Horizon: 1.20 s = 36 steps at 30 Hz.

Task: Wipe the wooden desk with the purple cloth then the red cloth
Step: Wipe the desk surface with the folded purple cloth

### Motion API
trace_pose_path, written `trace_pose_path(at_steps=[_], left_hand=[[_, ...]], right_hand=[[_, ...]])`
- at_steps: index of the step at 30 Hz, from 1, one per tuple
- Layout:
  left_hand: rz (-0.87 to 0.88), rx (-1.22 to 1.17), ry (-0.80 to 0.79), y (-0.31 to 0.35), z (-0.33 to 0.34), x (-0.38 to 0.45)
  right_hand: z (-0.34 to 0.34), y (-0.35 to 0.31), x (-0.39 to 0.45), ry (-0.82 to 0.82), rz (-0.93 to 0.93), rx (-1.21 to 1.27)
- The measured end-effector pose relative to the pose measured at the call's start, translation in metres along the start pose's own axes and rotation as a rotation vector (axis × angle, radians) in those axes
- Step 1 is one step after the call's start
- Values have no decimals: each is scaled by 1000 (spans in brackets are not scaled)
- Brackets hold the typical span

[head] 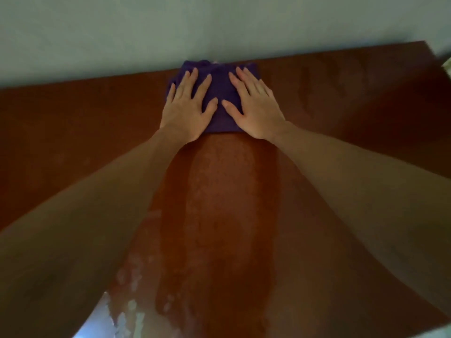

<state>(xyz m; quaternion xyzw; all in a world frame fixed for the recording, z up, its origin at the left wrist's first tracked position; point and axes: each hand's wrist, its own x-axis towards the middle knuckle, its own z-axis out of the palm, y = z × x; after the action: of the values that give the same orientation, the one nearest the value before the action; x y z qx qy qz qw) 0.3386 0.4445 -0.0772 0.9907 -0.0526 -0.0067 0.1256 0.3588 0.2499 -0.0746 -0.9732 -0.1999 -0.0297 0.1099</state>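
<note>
The purple cloth [220, 93] lies bunched on the wooden desk [85, 123], pushed up against the far edge by the wall. My left hand [189, 108] presses flat on the cloth's left half with fingers spread. My right hand [253, 106] presses flat on its right half, fingers also spread. Both arms reach far forward over the desk. A wet streak [219, 203] runs along the desk from the cloth back toward me. No red cloth is in view.
A pale wall [219, 28] stands directly behind the desk's far edge. Wet patches and glare [127, 308] show on the near left of the desk. The desk's right corner [429, 52] sits at the upper right.
</note>
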Motion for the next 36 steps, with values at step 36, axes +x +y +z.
trace_pose_path(at_steps=[36], left_hand=[[-199,-44,-14,256,62,-374]], right_hand=[[-50,52,-409,-70,-178,87]])
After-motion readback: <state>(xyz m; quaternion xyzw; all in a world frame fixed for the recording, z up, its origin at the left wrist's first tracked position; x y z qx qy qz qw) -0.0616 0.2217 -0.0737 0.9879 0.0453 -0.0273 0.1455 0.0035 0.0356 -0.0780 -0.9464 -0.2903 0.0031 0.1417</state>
